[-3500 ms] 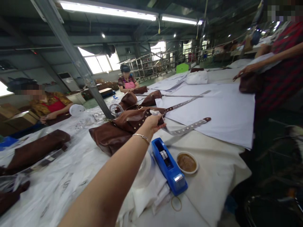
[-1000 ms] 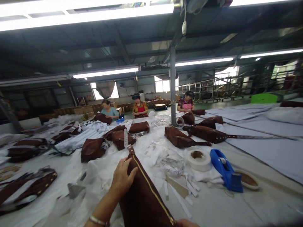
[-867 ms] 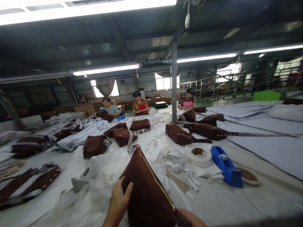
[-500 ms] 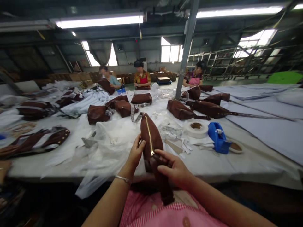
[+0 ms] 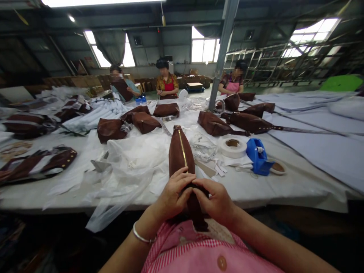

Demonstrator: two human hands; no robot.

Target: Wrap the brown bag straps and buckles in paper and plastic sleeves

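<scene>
A brown leather bag (image 5: 175,157) lies lengthwise in front of me at the table's near edge, a gold zip (image 5: 182,148) running along its top. My left hand (image 5: 175,192) is closed over the near end of the zip, its fingertips on the leather. Opposite it, my right hand (image 5: 216,199) pinches the bag's near end, where the strap joins. Both thumbs and fingertips meet there and hide the zip pull. The brown strap (image 5: 196,212) hangs down from between my hands toward my lap.
Crumpled clear plastic (image 5: 127,163) lies to the left. A white tape roll (image 5: 232,146) and a blue tape dispenser (image 5: 258,157) stand to the right. More brown bags (image 5: 213,123) lie farther back. Three people work across the table, near a metal post (image 5: 222,57).
My left hand has moved from the bag's left side to the near end of the zip, joining my right hand there. The zip pull is now covered. The view has tilted down slightly.
</scene>
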